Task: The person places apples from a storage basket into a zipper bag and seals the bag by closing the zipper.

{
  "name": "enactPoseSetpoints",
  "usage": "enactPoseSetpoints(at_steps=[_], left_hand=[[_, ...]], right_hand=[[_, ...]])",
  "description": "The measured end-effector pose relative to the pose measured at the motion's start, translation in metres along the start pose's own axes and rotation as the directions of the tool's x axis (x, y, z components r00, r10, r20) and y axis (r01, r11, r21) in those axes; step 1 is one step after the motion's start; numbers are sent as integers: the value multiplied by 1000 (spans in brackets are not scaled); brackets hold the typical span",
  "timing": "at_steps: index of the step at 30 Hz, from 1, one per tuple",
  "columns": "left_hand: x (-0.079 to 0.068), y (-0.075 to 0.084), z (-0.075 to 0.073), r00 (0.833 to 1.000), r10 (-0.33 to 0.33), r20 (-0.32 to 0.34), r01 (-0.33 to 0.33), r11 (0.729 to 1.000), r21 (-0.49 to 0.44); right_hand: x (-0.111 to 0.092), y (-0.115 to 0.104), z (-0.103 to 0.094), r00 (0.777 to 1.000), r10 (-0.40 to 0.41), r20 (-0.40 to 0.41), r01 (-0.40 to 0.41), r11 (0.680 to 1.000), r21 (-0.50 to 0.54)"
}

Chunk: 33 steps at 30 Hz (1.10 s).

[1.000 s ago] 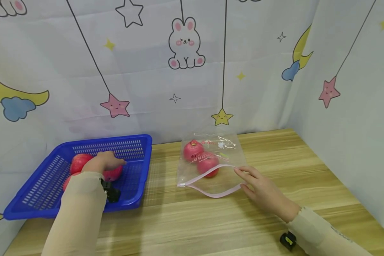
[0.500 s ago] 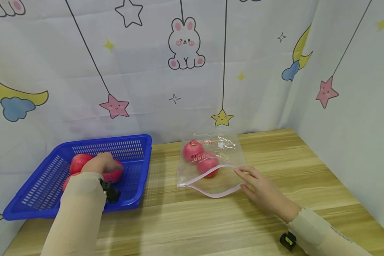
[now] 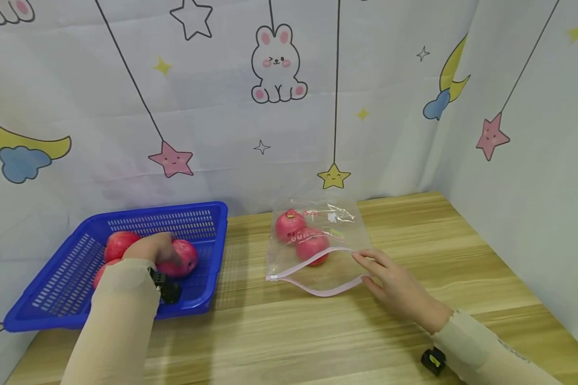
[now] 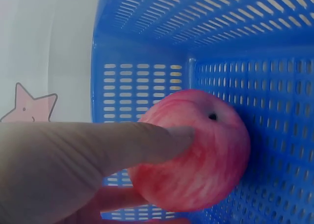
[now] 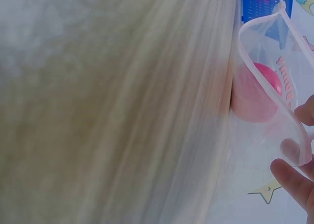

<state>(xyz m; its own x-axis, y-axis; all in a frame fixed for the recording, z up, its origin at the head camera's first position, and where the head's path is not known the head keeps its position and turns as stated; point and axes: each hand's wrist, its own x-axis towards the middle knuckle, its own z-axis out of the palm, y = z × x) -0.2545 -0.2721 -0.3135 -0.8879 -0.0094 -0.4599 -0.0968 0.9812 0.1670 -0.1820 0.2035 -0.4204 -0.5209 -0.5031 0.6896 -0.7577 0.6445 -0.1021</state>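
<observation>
In the head view my left hand [image 3: 153, 249] is inside the blue basket [image 3: 221, 235], holding a red apple [image 3: 182, 259]. The left wrist view shows the thumb [image 4: 167, 143] lying across this apple [image 4: 196, 160], with fingers under it. More red apples [image 3: 120, 245] sit beside that hand, partly hidden by the arm. My right hand [image 3: 397, 286] holds the right end of the mouth of a clear zip bag [image 3: 349, 230], whose pink-edged opening gapes toward me. Two apples [image 3: 312, 247] lie inside the bag. In the right wrist view the fingers [image 5: 294, 185] are at the bag's rim.
The basket stands at the left of the wooden table [image 3: 289, 342], close to the printed curtain [image 3: 221, 107] behind. A second curtain side [image 3: 534, 187] borders the table on the right. A small black device [image 3: 433, 361] is by the right wrist.
My left hand's fingers have closed around the apple, and the apple has shifted right within the basket, showing more of itself. The right hand and bag have stayed in place.
</observation>
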Motion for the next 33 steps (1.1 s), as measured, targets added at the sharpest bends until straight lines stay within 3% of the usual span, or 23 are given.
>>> enactPoseSetpoints(at_steps=[6, 13, 16, 33], left_hand=[[5, 7, 4, 999, 19, 27, -19, 1000, -7], [12, 9, 13, 997, -71, -1, 71, 997, -14], [14, 9, 14, 997, -77, -19, 77, 997, -7], [10, 6, 10, 995, 19, -95, -24, 998, -56]], right_hand=[[-2, 2, 1, 1000, 0, 7, 0, 1000, -2], [-4, 4, 3, 1000, 3, 26, -3, 1000, 7], [-5, 4, 4, 1000, 7, 24, -7, 1000, 6], [-3, 3, 1, 1000, 10, 25, -10, 1000, -8]])
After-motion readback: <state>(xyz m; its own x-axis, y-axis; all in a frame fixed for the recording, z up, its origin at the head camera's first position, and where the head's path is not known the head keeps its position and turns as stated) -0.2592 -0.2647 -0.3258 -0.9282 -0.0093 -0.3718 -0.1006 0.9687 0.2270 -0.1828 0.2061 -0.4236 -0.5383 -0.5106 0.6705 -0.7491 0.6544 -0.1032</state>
